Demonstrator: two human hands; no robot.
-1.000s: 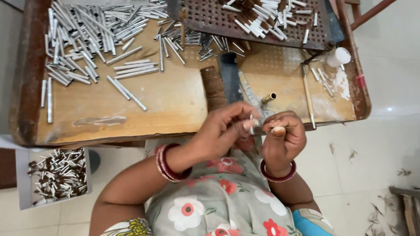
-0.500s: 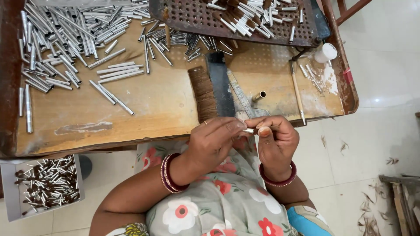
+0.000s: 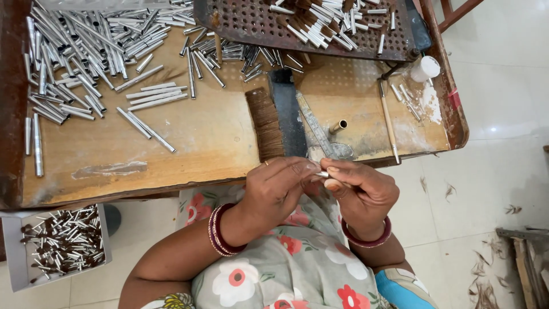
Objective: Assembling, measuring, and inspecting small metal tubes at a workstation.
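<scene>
Hands: left hand (image 3: 280,186) and right hand (image 3: 360,191) meet just in front of the bench edge, fingertips pinched together on one small silver tube (image 3: 323,174).
Wrists: several dark red bangles (image 3: 218,230) on the left, one on the right.
Bench: wooden worktop (image 3: 206,137) with one bundle of brown bristle (image 3: 265,123), one dark flat bar (image 3: 286,111), one brass tube (image 3: 338,126).
Tubes: loose metal tubes (image 3: 86,51), too many to count.
Tray: one perforated tray (image 3: 246,23) holding finished pieces.
Box: one grey box (image 3: 17,252) below left.
</scene>
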